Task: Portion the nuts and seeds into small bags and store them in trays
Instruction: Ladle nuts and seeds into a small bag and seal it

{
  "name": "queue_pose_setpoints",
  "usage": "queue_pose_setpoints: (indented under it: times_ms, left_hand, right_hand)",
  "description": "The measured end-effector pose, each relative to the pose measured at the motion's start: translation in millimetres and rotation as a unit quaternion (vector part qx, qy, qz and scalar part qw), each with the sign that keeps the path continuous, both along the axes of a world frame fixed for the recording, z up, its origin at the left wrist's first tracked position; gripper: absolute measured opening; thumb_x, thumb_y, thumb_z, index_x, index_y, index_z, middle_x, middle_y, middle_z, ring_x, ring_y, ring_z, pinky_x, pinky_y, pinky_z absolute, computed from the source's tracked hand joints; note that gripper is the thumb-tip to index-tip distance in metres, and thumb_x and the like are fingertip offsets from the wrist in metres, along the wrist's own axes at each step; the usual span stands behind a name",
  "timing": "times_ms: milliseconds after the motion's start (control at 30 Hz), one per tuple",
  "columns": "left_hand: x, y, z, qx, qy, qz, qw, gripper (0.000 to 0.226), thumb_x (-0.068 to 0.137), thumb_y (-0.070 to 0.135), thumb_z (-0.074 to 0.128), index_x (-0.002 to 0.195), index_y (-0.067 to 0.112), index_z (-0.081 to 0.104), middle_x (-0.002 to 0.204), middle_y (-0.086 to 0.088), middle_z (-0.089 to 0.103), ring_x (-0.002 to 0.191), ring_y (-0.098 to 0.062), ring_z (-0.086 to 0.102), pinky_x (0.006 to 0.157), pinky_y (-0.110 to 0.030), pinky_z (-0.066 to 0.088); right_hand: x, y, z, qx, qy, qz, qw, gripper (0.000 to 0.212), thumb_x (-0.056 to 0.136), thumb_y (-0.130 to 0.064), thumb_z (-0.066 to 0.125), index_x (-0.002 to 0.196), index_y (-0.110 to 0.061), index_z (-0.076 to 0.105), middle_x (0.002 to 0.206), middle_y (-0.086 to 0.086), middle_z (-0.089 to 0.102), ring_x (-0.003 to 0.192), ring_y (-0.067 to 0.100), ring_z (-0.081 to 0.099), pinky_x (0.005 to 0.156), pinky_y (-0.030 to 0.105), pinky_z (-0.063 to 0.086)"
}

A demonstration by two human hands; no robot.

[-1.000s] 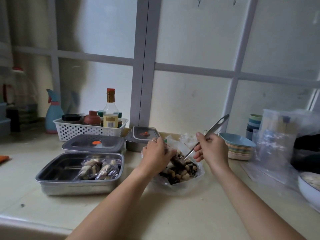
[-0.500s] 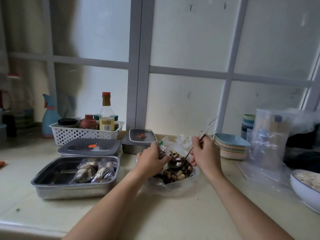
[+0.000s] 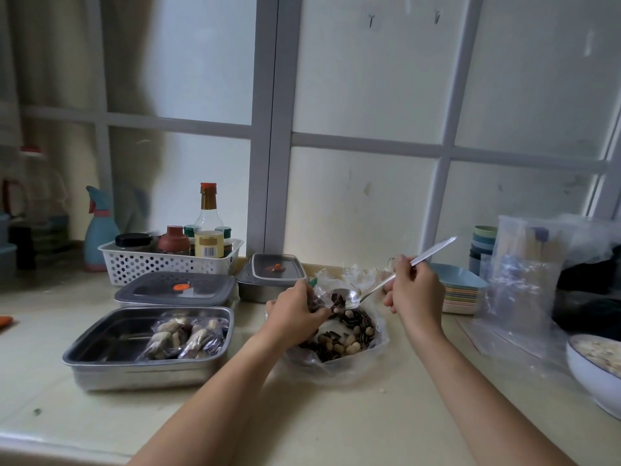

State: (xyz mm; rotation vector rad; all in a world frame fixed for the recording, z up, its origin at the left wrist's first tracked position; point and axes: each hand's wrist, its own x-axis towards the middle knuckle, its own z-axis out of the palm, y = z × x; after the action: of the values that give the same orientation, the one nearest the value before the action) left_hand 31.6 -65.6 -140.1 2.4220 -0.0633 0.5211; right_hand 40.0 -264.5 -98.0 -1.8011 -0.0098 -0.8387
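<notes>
Nuts and seeds: mixed heap lying in an open clear plastic bag on the counter, between the two forearms, just right of the open steel tray. Head view only. Left hand poised over the far-left edge of the heap, fingers curled together and pinching the mouth of a small bag, mostly hidden behind the knuckles. Right hand closed around the handle of a metal spoon, fingers wrapped tight on the shaft, bowl tipped toward the small bag with a few dark seeds sliding off its lip. Probably mid-pour on one portion. To do it well: hold the small bag's mouth wide and directly under the spoon's lip, keep both over the big bag so strays drop back into the heap, tilt slowly rather than flick, keep the amount level with the portions already made. Heap itself: dark striped seeds mingled with pale rounded nuts, loose and dry-looking, likely to scatter and roll if spilled. Two filled packets already lying side by side in the right half of the open tray. Behind that tray, a lidded tray with an orange tab; further right, a smaller lidded container.
</notes>
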Motion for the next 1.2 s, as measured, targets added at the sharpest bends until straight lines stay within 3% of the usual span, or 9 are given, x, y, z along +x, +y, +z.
queue_pose_setpoints:
  times_ms: [167, 300, 433, 567, 667, 833, 1000, 1100, 1200]
  left_hand:
    - [0.5, -0.3, 1.6, -0.004, 0.003, 0.000, 1.000, 0.043, 0.090, 0.050, 0.069, 0.118, 0.020, 0.054, 0.102, 0.009, 0.061, 0.106, -0.019, 0.059, 0.096, -0.038, 0.040]
    - [1.8, 0.5, 1.2, -0.032, 0.012, -0.007, 0.999, 0.044, 0.088, 0.051, 0.072, 0.114, 0.021, 0.054, 0.104, 0.008, 0.064, 0.104, -0.019, 0.061, 0.103, -0.044, 0.044]
    - [3.0, 1.4, 0.3, -0.064, 0.006, -0.003, 0.998, 0.041, 0.085, 0.051, 0.074, 0.110, 0.025, 0.053, 0.105, 0.007, 0.067, 0.106, -0.021, 0.063, 0.103, -0.048, 0.045]
    - [2.9, 1.1, 1.0, -0.070, 0.010, -0.001, 0.997, 0.047, 0.085, 0.052, 0.073, 0.116, 0.022, 0.055, 0.106, 0.007, 0.066, 0.106, -0.020, 0.063, 0.104, -0.048, 0.045]
    - [3.6, 0.9, 0.7, -0.076, 0.009, 0.001, 0.997, 0.042, 0.085, 0.051, 0.073, 0.109, 0.022, 0.054, 0.097, 0.010, 0.064, 0.100, -0.019, 0.062, 0.102, -0.048, 0.046]
    - [3.4, 0.7, 1.1, -0.102, 0.003, 0.000, 0.995, 0.043, 0.083, 0.050, 0.074, 0.107, 0.020, 0.056, 0.091, 0.013, 0.065, 0.094, -0.016, 0.064, 0.100, -0.047, 0.047]
    - [-0.5, -0.7, 3.6, -0.124, -0.001, -0.001, 0.992, 0.044, 0.086, 0.051, 0.070, 0.105, 0.017, 0.051, 0.096, 0.006, 0.064, 0.098, -0.022, 0.063, 0.100, -0.051, 0.047]
    - [-4.8, -1.6, 6.6, -0.135, -0.013, -0.022, 0.991, 0.050, 0.089, 0.057, 0.063, 0.105, 0.016, 0.041, 0.103, 0.000, 0.063, 0.102, -0.026, 0.063, 0.101, -0.055, 0.046]
    - [-10.2, -2.7, 9.6, -0.167, -0.040, -0.053, 0.984, 0.050, 0.088, 0.055, 0.063, 0.105, 0.018, 0.034, 0.107, -0.005, 0.064, 0.101, -0.028, 0.064, 0.096, -0.054, 0.051]
  right_hand:
    - [1.6, 10.7, 16.9, -0.045, -0.091, -0.003, 0.995, 0.032, 0.107, -0.034, 0.050, 0.084, -0.014, 0.060, 0.062, 0.006, 0.066, 0.048, 0.021, 0.065, 0.054, 0.048, 0.058]
    - [-3.7, 24.0, 28.7, -0.144, -0.178, 0.037, 0.973, 0.028, 0.108, -0.030, 0.051, 0.090, -0.012, 0.062, 0.061, 0.001, 0.063, 0.048, 0.017, 0.063, 0.048, 0.040, 0.053]
    - [-15.1, 35.6, 38.1, -0.264, -0.271, 0.122, 0.918, 0.022, 0.106, -0.020, 0.055, 0.091, -0.008, 0.065, 0.058, -0.011, 0.049, 0.049, 0.008, 0.054, 0.049, 0.012, 0.035]
    - [-13.1, 38.9, 40.4, -0.338, -0.350, 0.148, 0.861, 0.028, 0.106, -0.028, 0.052, 0.097, -0.006, 0.067, 0.071, -0.005, 0.058, 0.058, 0.011, 0.053, 0.057, 0.023, 0.046]
    - [-11.0, 37.3, 39.0, -0.343, -0.379, 0.158, 0.845, 0.030, 0.106, -0.028, 0.051, 0.099, -0.005, 0.068, 0.075, 0.000, 0.064, 0.060, 0.016, 0.059, 0.058, 0.028, 0.050]
    - [-8.4, 34.0, 34.0, -0.279, -0.402, 0.119, 0.864, 0.026, 0.105, -0.020, 0.052, 0.097, -0.002, 0.068, 0.075, -0.010, 0.054, 0.062, 0.000, 0.045, 0.064, 0.005, 0.037]
    - [8.1, 27.0, 7.5, -0.137, -0.304, 0.019, 0.943, 0.024, 0.108, -0.021, 0.051, 0.091, -0.009, 0.064, 0.063, -0.008, 0.056, 0.052, 0.000, 0.052, 0.048, 0.017, 0.040]
    - [17.4, 17.7, -0.6, -0.059, -0.095, 0.007, 0.994, 0.034, 0.108, -0.032, 0.048, 0.087, -0.008, 0.061, 0.060, 0.004, 0.063, 0.050, 0.021, 0.062, 0.051, 0.041, 0.054]
    - [24.0, 10.9, -9.4, 0.049, 0.116, 0.085, 0.988, 0.038, 0.105, -0.030, 0.049, 0.093, 0.004, 0.061, 0.056, 0.007, 0.060, 0.041, 0.021, 0.055, 0.038, 0.028, 0.042]
